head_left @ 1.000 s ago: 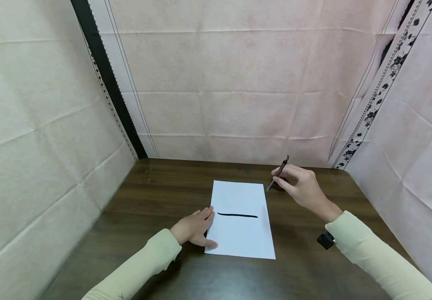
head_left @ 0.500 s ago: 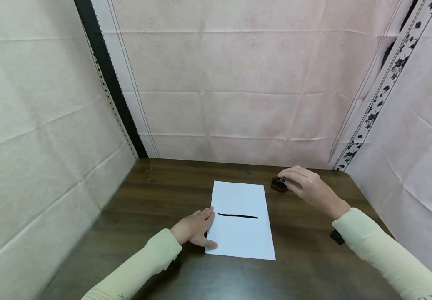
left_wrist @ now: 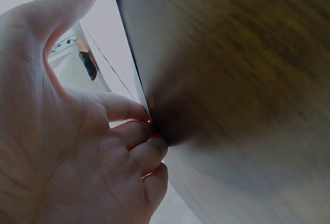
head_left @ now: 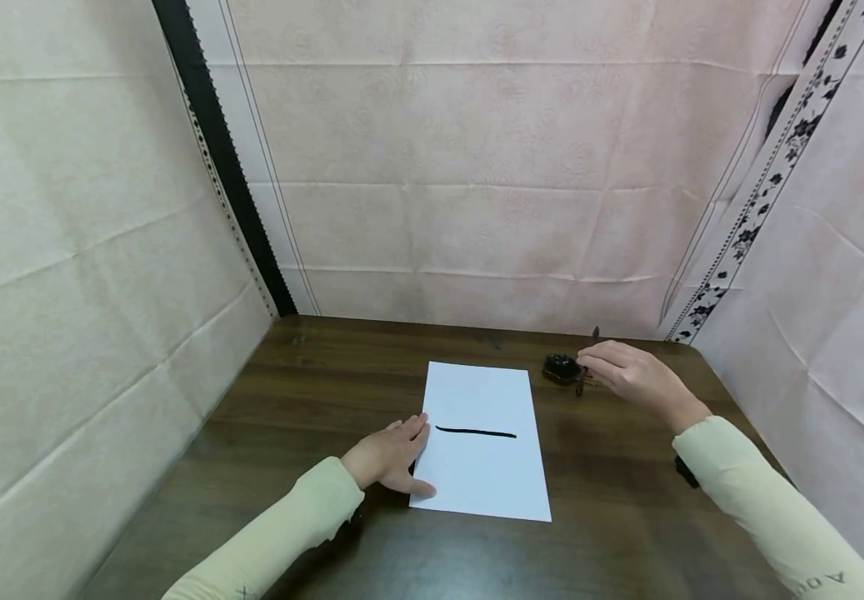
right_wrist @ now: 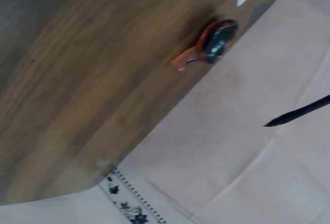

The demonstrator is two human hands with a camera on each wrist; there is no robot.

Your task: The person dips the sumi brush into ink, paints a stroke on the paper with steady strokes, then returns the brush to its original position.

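Note:
My left hand [head_left: 394,457] lies flat over the left edge of a white sheet of paper [head_left: 484,475], fingers extended; the left wrist view shows its palm [left_wrist: 77,152]. One thick black stroke [head_left: 476,432] crosses the sheet. Past the paper's right side, my right hand [head_left: 637,377] grips an ink brush [head_left: 596,333], partly hidden by the fingers. Just left of that hand sits a small glossy black ink dish [head_left: 561,367]. In the right wrist view the dish [right_wrist: 219,41] has a reddish-brown rim and handle, and the brush [right_wrist: 294,116] shows a dark pointed end.
The brown wooden table [head_left: 289,433] is bordered by light cloth hangings at the back [head_left: 439,208], left [head_left: 87,250] and right [head_left: 836,292]. Bands of dark trim and floral pattern run along the corners.
My right hand has moved from over the ink dish to its right, uncovering the dish. The brush has turned more upright. My left hand and the paper have stayed in place.

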